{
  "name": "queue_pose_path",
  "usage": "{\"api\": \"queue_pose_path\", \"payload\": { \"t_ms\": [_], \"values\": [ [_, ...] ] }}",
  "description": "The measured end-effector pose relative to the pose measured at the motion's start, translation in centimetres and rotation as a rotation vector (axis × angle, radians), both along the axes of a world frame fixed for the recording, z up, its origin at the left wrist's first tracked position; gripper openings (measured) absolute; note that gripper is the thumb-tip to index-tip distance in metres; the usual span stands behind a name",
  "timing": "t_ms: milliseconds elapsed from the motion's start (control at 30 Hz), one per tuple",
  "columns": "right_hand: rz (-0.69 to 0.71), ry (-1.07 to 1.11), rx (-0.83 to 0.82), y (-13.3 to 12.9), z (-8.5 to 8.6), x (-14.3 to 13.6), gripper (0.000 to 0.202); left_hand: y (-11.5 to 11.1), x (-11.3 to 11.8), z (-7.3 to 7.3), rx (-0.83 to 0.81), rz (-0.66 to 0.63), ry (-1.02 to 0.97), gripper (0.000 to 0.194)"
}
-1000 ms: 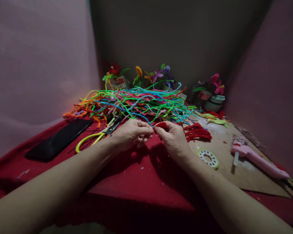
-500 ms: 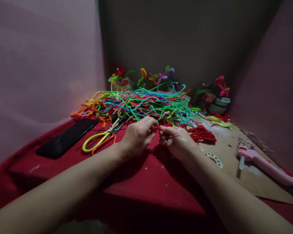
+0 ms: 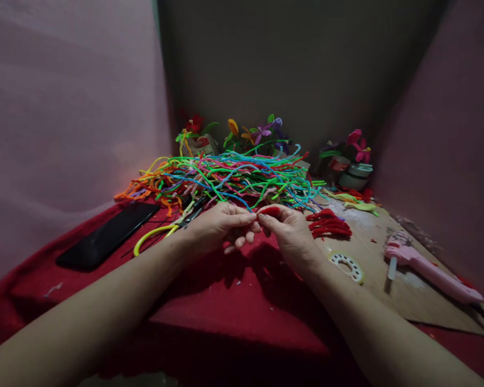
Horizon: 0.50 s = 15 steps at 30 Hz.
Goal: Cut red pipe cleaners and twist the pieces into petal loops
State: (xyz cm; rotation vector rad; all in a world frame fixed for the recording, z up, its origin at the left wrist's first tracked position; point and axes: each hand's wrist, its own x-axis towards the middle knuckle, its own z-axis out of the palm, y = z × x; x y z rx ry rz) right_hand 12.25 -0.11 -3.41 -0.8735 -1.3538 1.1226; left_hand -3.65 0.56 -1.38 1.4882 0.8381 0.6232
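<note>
Over the red cloth, my two hands meet at the fingertips, in front of the heap of pipe cleaners. A short red fuzzy pipe cleaner piece (image 3: 271, 210) is pinched between thumb and fingers of my right hand (image 3: 290, 232). My left hand (image 3: 229, 224) closes its thumb and forefinger at the left end of that piece, its other fingers loosely curled below. What lies right between the fingertips is partly hidden. Several red looped pieces (image 3: 328, 224) lie just right of my right hand. Scissors with a yellow handle (image 3: 147, 236) are partly covered by my left forearm.
A tangled heap of colourful pipe cleaners (image 3: 234, 177) spreads behind my hands. A black phone (image 3: 108, 236) lies at left. On the cardboard (image 3: 371, 295) at right are a pink glue gun (image 3: 431, 274) and a white-yellow ring (image 3: 347, 267). Fuzzy flowers (image 3: 262, 133) stand at the back.
My left hand has turned, its fingers now showing below the pinch. My right hand has rotated so the red piece arches over its fingers. The view has shifted slightly.
</note>
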Motion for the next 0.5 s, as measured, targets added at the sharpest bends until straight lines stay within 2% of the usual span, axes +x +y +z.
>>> {"api": "queue_pose_path", "payload": {
  "t_ms": [100, 200, 233, 300, 400, 433, 500],
  "values": [
    [-0.063, -0.047, -0.02, -0.2, 0.1, -0.3, 0.009, -0.5, 0.2, -0.1, 0.427, 0.094, 0.35, 0.033],
    [-0.1, -0.02, -0.05, 0.0, -0.1, -0.6, 0.007, -0.6, 0.4, -1.0, 1.044, 0.233, 0.718, 0.026],
    [-0.119, 0.007, -0.078, 0.2, -0.3, -0.7, 0.008, -0.5, 0.5, -1.4, 1.201, 0.252, 0.853, 0.025],
    [-0.079, 0.11, -0.152, 0.5, -0.6, -0.7, 0.013, -0.4, 0.6, -1.9, 1.413, 0.259, 1.054, 0.026],
    [-0.031, 0.224, -0.248, 0.8, -1.1, -0.8, 0.01, -0.3, 0.8, -2.3, 1.516, 0.275, 1.135, 0.027],
    [-0.03, 0.237, -0.254, 0.9, -1.2, -0.8, 0.008, -0.3, 0.8, -2.3, 1.492, 0.293, 1.113, 0.028],
    [-0.055, 0.222, -0.219, 1.0, -1.2, -0.8, 0.007, -0.1, 0.9, -2.3, 1.342, 0.359, 0.991, 0.029]
  ]
}}
